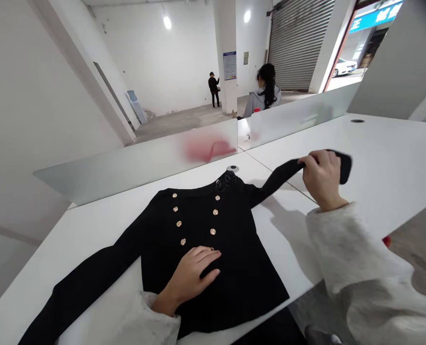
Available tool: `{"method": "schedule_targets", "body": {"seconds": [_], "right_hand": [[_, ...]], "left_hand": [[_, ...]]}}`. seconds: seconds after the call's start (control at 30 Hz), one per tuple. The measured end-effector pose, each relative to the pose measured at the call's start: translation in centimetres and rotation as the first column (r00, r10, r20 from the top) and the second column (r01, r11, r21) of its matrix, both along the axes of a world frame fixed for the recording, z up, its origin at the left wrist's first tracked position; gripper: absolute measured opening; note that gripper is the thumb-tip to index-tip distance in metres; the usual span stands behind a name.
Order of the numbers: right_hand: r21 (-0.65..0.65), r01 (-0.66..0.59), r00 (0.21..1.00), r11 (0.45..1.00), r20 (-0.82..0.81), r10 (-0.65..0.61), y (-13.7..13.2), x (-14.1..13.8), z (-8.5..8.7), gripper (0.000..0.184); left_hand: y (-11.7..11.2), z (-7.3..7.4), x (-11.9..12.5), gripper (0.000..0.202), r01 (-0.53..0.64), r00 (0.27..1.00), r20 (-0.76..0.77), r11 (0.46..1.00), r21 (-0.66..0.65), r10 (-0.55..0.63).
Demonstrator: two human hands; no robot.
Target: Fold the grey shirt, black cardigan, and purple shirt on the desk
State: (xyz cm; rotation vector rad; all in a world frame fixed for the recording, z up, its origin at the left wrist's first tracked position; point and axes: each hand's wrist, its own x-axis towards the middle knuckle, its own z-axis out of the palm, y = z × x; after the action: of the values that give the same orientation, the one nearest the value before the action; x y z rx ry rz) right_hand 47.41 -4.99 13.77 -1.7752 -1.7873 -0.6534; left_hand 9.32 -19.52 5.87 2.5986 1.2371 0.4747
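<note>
A black long-sleeved top point(230, 273) with two rows of gold buttons and dark flower trim at the neck lies spread on the white table point(90, 220). My left hand point(193, 272) rests flat on its front, just below the buttons, fingers stretched out. Off to the right, my right hand point(323, 177) is closed round the end of one sleeve and holds it above the tabletop, with the cuff sticking out past the fingers. The other sleeve point(90, 282) stretches toward the lower left, its end cut off by the frame.
A frosted divider point(144, 160) runs along the table's far edge, with a blurred red shape behind it. Beyond it, one person point(265, 91) is near the divider and another point(214, 89) stands by a pillar point(229, 62). Cable holes point(357, 121) pierce the tabletop.
</note>
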Motion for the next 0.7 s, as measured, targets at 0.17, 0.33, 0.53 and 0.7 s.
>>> {"method": "schedule_targets", "body": {"seconds": [0.17, 0.33, 0.53, 0.7], "right_hand": [[-0.797, -0.123, 0.981, 0.592, -0.007, 0.195, -3.3, 4.6, -4.8, 0.019], [-0.733, -0.224, 0.957, 0.642, -0.042, 0.286, -5.0, 3.4, -6.8, 0.015], [-0.589, -0.514, 0.805, 0.624, -0.079, 0.588, -2.3, -9.0, -3.6, 0.032], [-0.66, -0.436, 0.862, 0.612, -0.111, 0.495, 2.4, -16.4, -6.1, 0.051]], "left_hand": [[-0.7, -0.5, -0.4, 0.026, -0.034, 0.944, 0.328, 0.999, 0.034, 0.021], [-1.1, -0.4, -0.4, 0.028, 0.058, 0.83, 0.553, 0.974, -0.22, 0.075], [0.1, -0.1, -0.6, 0.027, -0.243, 0.834, 0.463, 0.953, -0.182, 0.301], [1.9, -2.7, -2.0, 0.035, -0.396, 0.915, 0.113, 0.916, 0.06, 0.388]]}}
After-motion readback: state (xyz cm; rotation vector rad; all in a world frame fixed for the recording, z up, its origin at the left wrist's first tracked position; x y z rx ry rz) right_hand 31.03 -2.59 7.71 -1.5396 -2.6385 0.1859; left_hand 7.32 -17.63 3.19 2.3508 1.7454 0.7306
